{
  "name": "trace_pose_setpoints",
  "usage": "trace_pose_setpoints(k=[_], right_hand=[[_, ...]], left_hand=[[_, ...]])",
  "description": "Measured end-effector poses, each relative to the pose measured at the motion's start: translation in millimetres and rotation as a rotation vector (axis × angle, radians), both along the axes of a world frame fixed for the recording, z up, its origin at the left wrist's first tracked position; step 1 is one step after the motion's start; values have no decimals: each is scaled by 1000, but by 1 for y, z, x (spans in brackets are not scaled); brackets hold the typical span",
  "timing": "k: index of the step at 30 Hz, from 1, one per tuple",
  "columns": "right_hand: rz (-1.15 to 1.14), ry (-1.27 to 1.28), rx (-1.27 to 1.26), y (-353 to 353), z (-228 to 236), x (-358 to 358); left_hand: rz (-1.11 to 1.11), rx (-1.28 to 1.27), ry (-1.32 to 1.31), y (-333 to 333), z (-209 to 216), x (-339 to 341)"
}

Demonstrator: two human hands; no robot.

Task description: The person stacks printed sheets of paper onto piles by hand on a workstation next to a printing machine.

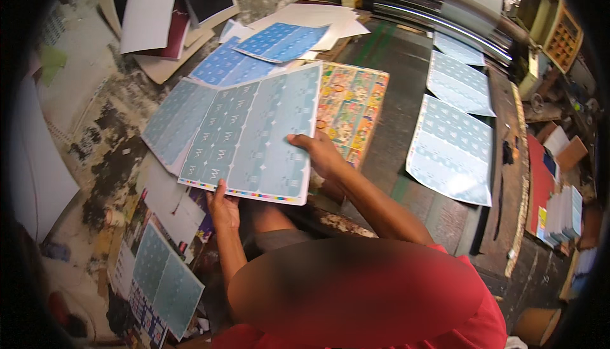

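Dead center in the head cam, a blue-green printed sheet is up in both hands: left hand pinching the bottom edge with the thumb on top, right hand gripping the right edge. My guess is that keeps something floppy from sagging. It's above a similar print and partly hides a colourful sheet. Three pale prints sit in a row on the dark machine bed, probably to line up with the rollers.

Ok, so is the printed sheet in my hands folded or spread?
Spread: the printed sheet shows its face with no fold visible, the left hand on its near edge, the right hand on its right edge.
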State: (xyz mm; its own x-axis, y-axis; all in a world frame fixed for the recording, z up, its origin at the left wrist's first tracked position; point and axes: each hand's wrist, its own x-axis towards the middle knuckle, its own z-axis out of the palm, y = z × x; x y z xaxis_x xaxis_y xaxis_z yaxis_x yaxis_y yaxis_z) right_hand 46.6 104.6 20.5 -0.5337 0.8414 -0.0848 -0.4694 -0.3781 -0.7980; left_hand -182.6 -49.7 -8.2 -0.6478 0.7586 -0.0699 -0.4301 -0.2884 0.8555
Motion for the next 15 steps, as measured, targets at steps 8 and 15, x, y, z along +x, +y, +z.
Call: trace_pose_setpoints(k=[8,15], right_hand=[[-197,-102,-114,23,-44,132],[141,-1026,93,43,-7,181]], left_hand=[[-233,-151,-111,60,-32,99],[-481,-914,733,30,22,66]])
